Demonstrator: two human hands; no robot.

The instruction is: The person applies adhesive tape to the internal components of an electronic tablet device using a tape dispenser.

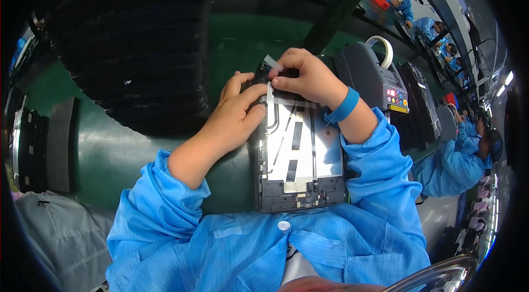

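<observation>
An opened tablet [330,151] lies lengthwise before me, with a silvery plate, black strips and dark circuit parts along its near end. My left hand [234,113] grips its far left corner, the index finger and thumb bent over the edge. Beside those fingertips a narrow white strip [270,93] runs along the tablet. Above the far end, my right hand [311,78] pinches a short translucent piece of tape [272,63] between thumb and fingers. A blue band [346,106] circles the right wrist. Both hands partly cover the tablet's far end.
A tall stack of black trays [138,44] rises at the left on the green table [127,151]. To the right stands a grey tape dispenser [366,71] with buttons and a tape roll [380,49]; dark panels [416,99] stand behind it. Co-workers in blue [457,160] sit farther right.
</observation>
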